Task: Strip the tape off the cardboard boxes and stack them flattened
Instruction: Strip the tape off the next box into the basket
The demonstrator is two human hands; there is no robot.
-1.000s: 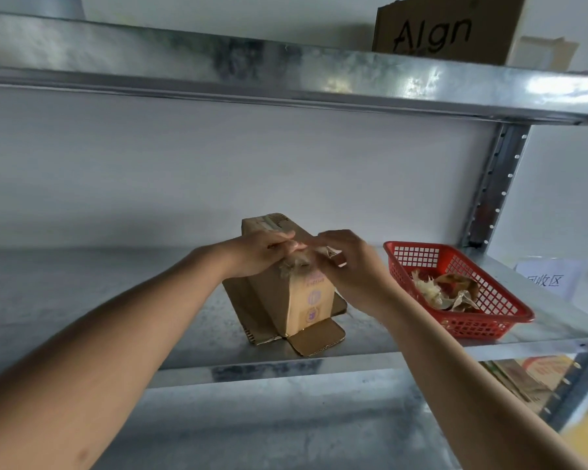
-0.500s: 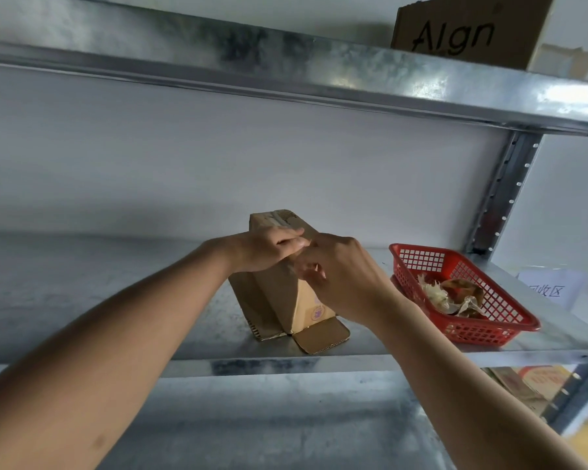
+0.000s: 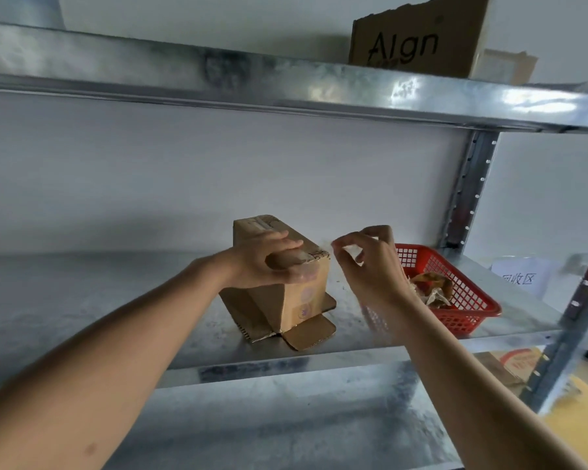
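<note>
upper box [image 3: 418, 39] cut off, basket [image 3: 469, 300] contents unclear

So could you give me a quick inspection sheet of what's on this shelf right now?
Surface: metal shelf, shiny, mottled.
Job's things: small box standing upright, bottom flaps splayed open on the shelf.
Clutter: red basket to the right, holding crumpled scraps.
Hands: left hand grips the box top; right hand is apart from the box, fingertips pinched, what they hold too blurred to tell.
Cables: nothing seen.
Surroundings: white wall; printed box on the upper shelf; paper label at right.
</note>
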